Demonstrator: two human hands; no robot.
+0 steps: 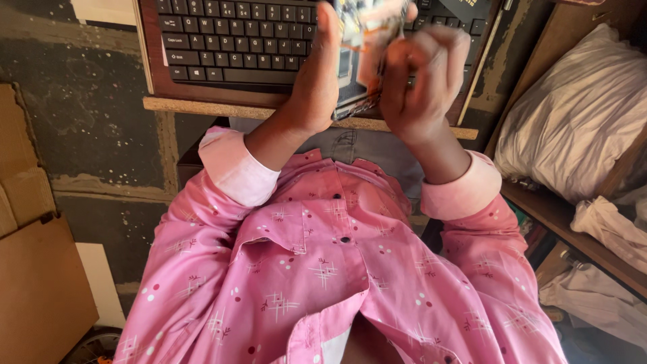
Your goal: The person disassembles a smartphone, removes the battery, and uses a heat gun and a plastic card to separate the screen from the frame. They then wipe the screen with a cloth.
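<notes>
My left hand (311,77) and my right hand (423,81) are raised together in front of me. Both grip a small glossy packet (364,34) with a printed, multicoloured face. The left thumb lies along the packet's left edge, and the right fingers curl round its right side. The packet's lower part is hidden between my palms. Both hands hover over the near edge of a black keyboard (236,40). Pink patterned sleeves with rolled cuffs cover my forearms.
The keyboard rests on a wooden tray (202,104) just beyond my hands. A wooden shelf (559,216) at the right holds white cloth bundles (579,108). Brown cardboard (34,269) lies on the concrete floor at the left.
</notes>
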